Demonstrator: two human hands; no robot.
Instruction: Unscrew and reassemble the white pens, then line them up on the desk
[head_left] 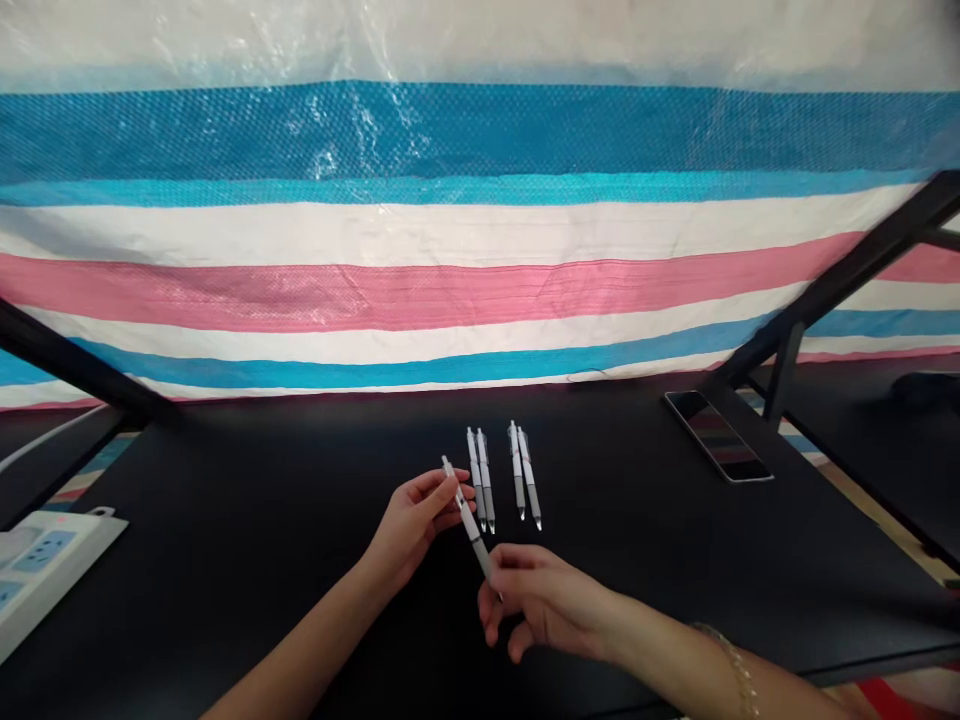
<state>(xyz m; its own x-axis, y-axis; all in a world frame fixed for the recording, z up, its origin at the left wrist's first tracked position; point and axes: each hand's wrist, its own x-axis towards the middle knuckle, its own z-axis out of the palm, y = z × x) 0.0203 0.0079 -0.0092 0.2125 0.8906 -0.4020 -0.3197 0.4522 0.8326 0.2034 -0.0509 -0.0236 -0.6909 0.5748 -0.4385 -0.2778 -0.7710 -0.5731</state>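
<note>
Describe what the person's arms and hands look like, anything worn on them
Both forearms are bare, with no sleeves or gloves in view. The left hand shows no ring or band. At the wrist of the right hand sits a thin gold-coloured chain bracelet.

No text, label, brand or number can be read anywhere.

1. The bench is plain black, without pattern.
2. The pen in the hands is white with a grey grip section.
3. The four pens lying on the bench are white with grey grips too.
4. The sheet behind the bench carries horizontal stripes: white, deep blue, turquoise, white, pink, white, blue.
5. The phone has a dark screen and a silver edge.
6. The power strip is white with pale blue sockets.
7. The bracelet is gold.
</note>
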